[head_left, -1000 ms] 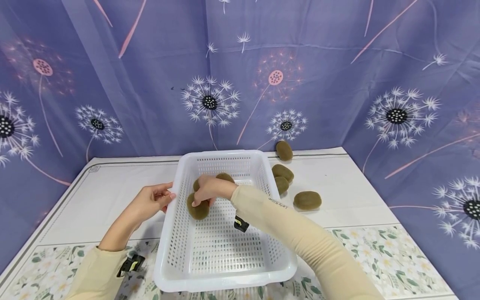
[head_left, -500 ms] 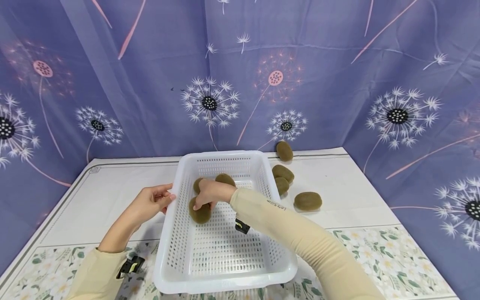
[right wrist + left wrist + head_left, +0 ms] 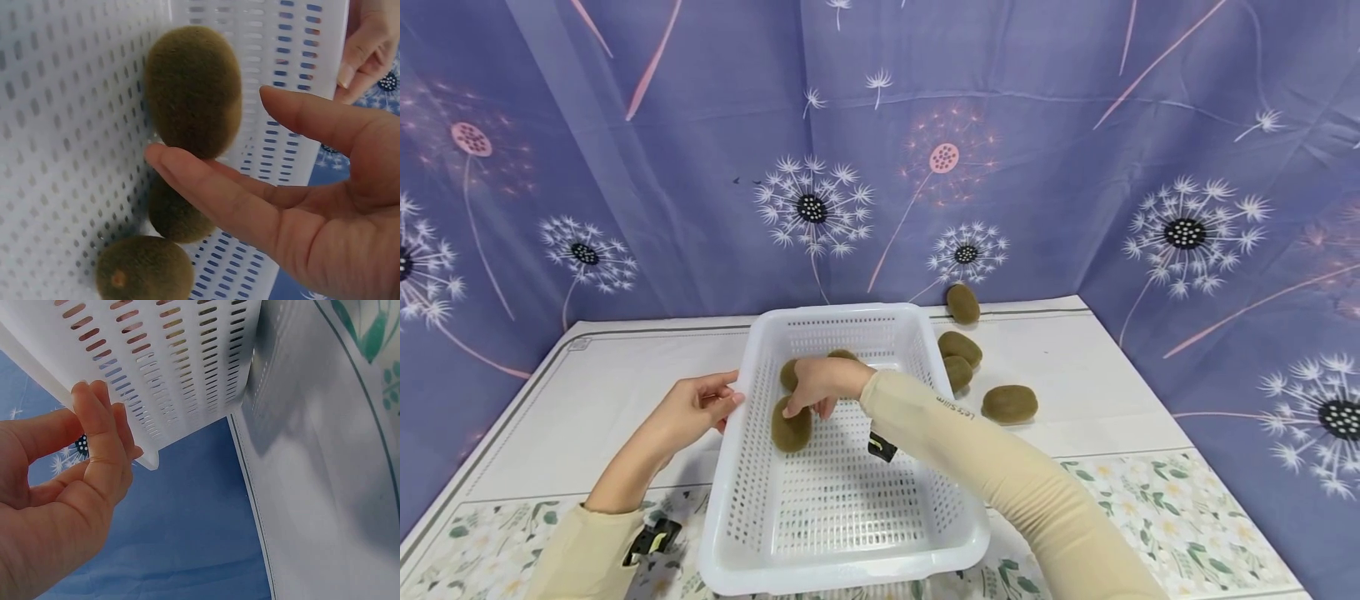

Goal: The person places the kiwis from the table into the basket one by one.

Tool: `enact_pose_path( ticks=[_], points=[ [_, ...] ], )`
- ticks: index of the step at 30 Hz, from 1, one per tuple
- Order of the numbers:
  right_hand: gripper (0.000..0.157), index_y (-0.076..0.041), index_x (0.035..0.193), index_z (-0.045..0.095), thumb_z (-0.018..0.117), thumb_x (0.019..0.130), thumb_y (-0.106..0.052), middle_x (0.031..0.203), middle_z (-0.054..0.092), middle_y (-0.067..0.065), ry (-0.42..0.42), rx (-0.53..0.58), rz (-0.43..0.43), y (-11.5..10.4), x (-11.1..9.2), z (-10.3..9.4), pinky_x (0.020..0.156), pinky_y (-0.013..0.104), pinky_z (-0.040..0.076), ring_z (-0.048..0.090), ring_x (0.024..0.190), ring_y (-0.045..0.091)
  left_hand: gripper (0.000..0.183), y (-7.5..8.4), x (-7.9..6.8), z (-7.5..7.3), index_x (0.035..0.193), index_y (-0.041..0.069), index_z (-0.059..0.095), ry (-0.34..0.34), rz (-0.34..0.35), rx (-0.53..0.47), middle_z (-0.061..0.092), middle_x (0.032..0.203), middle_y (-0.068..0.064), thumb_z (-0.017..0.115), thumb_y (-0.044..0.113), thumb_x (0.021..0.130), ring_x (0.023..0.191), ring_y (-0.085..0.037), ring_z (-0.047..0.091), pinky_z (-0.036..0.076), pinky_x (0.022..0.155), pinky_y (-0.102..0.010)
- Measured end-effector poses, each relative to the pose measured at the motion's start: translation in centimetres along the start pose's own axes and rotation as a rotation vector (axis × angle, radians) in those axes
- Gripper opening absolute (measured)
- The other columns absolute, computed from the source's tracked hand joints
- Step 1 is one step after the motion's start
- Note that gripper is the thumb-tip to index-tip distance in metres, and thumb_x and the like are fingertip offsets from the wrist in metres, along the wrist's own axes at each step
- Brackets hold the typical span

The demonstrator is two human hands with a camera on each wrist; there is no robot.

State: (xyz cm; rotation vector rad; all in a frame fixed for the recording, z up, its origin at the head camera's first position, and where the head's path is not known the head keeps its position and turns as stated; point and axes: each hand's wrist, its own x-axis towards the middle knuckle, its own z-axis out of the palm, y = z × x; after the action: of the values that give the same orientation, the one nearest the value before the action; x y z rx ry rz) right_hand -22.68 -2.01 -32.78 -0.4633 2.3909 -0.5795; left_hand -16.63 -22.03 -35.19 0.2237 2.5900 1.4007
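Straight-fingered and gripping nothing, the person's right hand [image 3: 822, 383] is hovering low inside a white, rectangular, perforated plastic basket [image 3: 850, 575], thumb parted from the other fingers right beside a brown, fuzzy, oval kiwi [image 3: 791, 429]. This kiwi is lying by the basket's left wall; a second brown kiwi [image 3: 787, 377] and a third brown kiwi [image 3: 842, 354] are lying beyond it, partly hidden. The left hand [image 3: 691, 408] is meeting the left rim with its fingertips; whether it is pinching or only steadying, I cannot tell. Four loose brown kiwis [image 3: 1010, 405] are sitting outside, right of the basket, on a white, flower-printed tablecloth [image 3: 1097, 392]. Placing the nearest kiwi along the wall is seemingly the step in hand; the next move is probably calling for lifting the right hand clear without nudging the row, then fetching a loose kiwi.
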Motion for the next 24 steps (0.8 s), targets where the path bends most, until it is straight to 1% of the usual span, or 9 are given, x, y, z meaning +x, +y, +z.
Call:
enact_pose_path(
  ticks=[3,8,11,13,15,18,19,21,24],
  points=[
    [0.034,0.002,0.105,0.055,0.07,0.09,-0.024,0.091,0.065,0.018,-0.011,-0.013,-0.012,-0.2,-0.3,-0.5,0.066,0.03,0.057,0.069,0.08,0.03,0.055,-0.1,0.0,0.0,0.144,-0.01,0.035,0.001,0.006,0.014,0.063,0.099,-0.012,0.055,0.016,0.099,0.071,-0.019,0.065,0.05,0.081,-0.036],
    [0.031,0.006,0.096,0.063,0.07,0.09,-0.024,0.094,0.068,0.022,-0.018,-0.022,-0.058,-0.4,-1.1,-1.4,0.059,0.024,0.055,0.07,0.081,0.03,0.055,0.0,0.0,-0.1,0.144,-0.009,0.035,0.002,0.005,0.011,0.063,0.098,-0.012,0.055,0.015,0.099,0.071,-0.019,0.064,0.052,0.078,-0.034],
    [0.032,0.009,0.096,0.066,0.069,0.09,-0.022,0.096,0.068,0.023,-0.019,0.011,-0.089,-0.5,-1.7,-2.1,0.062,0.026,0.056,0.069,0.077,0.029,0.055,0.0,-0.1,-0.1,0.144,-0.009,0.035,0.001,0.004,0.013,0.063,0.098,-0.012,0.055,0.015,0.099,0.071,-0.019,0.064,0.052,0.078,-0.033],
    [0.032,0.011,0.098,0.067,0.068,0.091,-0.02,0.098,0.067,0.025,-0.021,0.043,-0.116,-0.5,-2.1,-2.6,0.064,0.027,0.056,0.068,0.078,0.029,0.055,0.0,-0.1,-0.1,0.144,-0.009,0.035,0.001,0.005,0.015,0.063,0.098,-0.012,0.055,0.015,0.099,0.071,-0.019,0.064,0.051,0.078,-0.034],
    [0.031,0.012,0.098,0.067,0.067,0.092,-0.018,0.1,0.066,0.027,-0.021,0.075,-0.138,-0.5,-2.5,-3.0,0.068,0.029,0.057,0.068,0.081,0.032,0.055,0.0,-0.1,-0.1,0.144,-0.01,0.035,0.003,0.008,0.019,0.063,0.099,-0.012,0.055,0.015,0.099,0.071,-0.019,0.064,0.051,0.079,-0.034],
    [0.029,0.011,0.094,0.067,0.066,0.093,-0.017,0.101,0.065,0.028,-0.02,0.096,-0.174,-0.4,-2.9,-3.7,0.071,0.03,0.057,0.067,0.086,0.034,0.054,0.0,-0.1,-0.1,0.144,-0.01,0.035,0.004,0.01,0.018,0.062,0.1,-0.013,0.055,0.015,0.099,0.071,-0.019,0.064,0.052,0.078,-0.033],
    [0.027,0.01,0.093,0.067,0.065,0.093,-0.017,0.102,0.065,0.028,-0.018,0.105,-0.181,-0.4,-3.0,-4.0,0.073,0.031,0.057,0.067,0.084,0.032,0.054,0.0,-0.1,-0.1,0.144,-0.01,0.035,0.005,0.011,0.016,0.062,0.1,-0.013,0.055,0.015,0.099,0.071,-0.019,0.064,0.052,0.077,-0.033],
    [0.026,0.009,0.096,0.067,0.065,0.093,-0.017,0.095,0.067,0.024,-0.014,0.12,-0.196,-0.2,-3.2,-4.4,0.075,0.032,0.057,0.067,0.086,0.033,0.055,-0.1,-0.1,-0.1,0.144,-0.01,0.035,0.004,0.012,0.015,0.062,0.1,-0.013,0.055,0.015,0.099,0.071,-0.019,0.064,0.052,0.077,-0.033],
    [0.024,0.006,0.099,0.068,0.065,0.093,-0.017,0.086,0.067,0.015,0.005,0.139,-0.22,0.3,-3.5,-5.1,0.074,0.031,0.056,0.067,0.082,0.028,0.055,-0.1,-0.1,0.0,0.143,-0.011,0.034,0.003,0.009,0.013,0.063,0.099,-0.012,0.055,0.015,0.099,0.07,-0.018,0.063,0.052,0.078,-0.034]
  ],
)
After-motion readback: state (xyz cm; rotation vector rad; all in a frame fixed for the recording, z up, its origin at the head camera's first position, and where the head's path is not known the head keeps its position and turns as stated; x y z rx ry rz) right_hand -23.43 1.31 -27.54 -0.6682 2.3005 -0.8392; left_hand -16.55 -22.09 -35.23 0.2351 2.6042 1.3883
